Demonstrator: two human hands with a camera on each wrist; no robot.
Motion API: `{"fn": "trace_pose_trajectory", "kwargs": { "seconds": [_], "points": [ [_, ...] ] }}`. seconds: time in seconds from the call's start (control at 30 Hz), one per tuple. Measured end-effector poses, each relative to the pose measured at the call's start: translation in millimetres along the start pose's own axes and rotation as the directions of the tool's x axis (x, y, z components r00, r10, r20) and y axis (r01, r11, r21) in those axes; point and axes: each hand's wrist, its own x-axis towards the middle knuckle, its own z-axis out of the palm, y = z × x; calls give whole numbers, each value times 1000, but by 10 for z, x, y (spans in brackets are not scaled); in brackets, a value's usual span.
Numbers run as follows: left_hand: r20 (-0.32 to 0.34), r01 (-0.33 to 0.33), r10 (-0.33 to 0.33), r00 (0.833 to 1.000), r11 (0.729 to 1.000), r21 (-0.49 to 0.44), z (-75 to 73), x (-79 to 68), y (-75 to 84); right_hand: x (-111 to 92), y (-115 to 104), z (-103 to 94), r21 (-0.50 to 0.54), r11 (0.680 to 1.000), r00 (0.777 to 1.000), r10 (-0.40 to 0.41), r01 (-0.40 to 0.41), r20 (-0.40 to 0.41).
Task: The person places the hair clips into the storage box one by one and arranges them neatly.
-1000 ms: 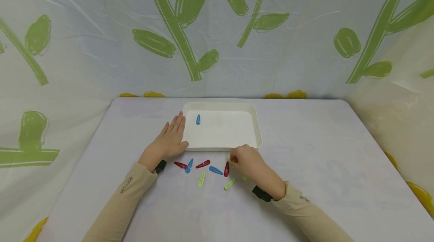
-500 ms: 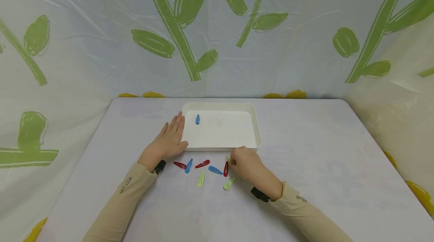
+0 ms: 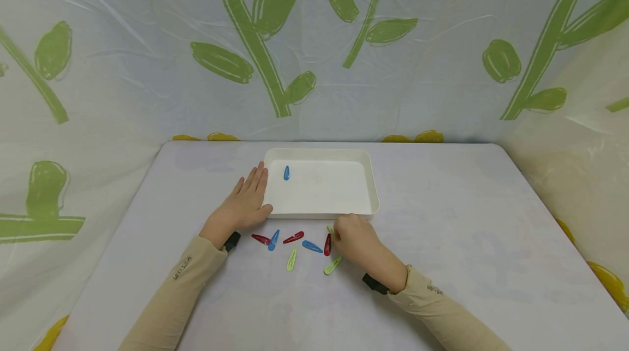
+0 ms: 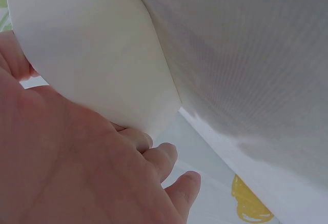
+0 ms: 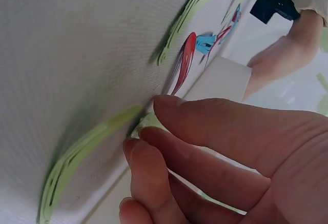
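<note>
My left hand [image 3: 241, 201] lies with straight fingers along the left side of a white tray [image 3: 324, 215]; in the left wrist view its fingers touch the tray wall [image 4: 102, 44]. Just in front of the tray, my right hand [image 3: 357, 236] has its fingers curled down at the table. In the right wrist view its thumb and fingertips pinch a light green hair clip [image 5: 148, 123], mostly hidden by them. Another green hair clip [image 5: 87, 147] lies close by. A red hair clip [image 3: 327, 245] is just left of that hand. One blue hair clip [image 3: 286, 173] lies inside the tray.
More hair clips lie before the tray: two blue ones, one [image 3: 312, 247] alone and another [image 3: 273, 240] over a red clip [image 3: 260, 239], a second red clip [image 3: 294, 237], and green clips [image 3: 292, 260] nearer the front. A flower-patterned curtain [image 3: 162, 51] hangs behind the table.
My right hand has shifted slightly left and down, its fingers lowering at the green hair clip. The left hand and the tray stay where they were.
</note>
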Motion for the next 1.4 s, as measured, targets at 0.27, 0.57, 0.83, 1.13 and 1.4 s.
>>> {"fn": "trace_pose_trajectory", "kwargs": {
  "seconds": [0.27, 0.57, 0.83, 1.13, 1.4],
  "points": [
    [3, -1, 1, 1000, 1000, 29, -62, -27, 48, 3, -5, 6, 18, 1000, 1000, 16, -16, -2],
    [-1, 1, -1, 1000, 1000, 17, -63, -22, 48, -7, -1, 9, 7, 1000, 999, 14, -14, -40],
    [-13, -6, 6, 1000, 1000, 6, -46, -18, 39, -5, 5, 8, -31, 999, 998, 14, -16, -57],
    [0, 0, 0, 1000, 1000, 12, -44, -12, 38, -6, 10, -11, -22, 1000, 999, 13, -14, -42],
    [2, -1, 1, 1000, 1000, 22, -52, -20, 36, 9, 20, -30, 18, 1000, 1000, 19, -19, -8]
  ]
}}
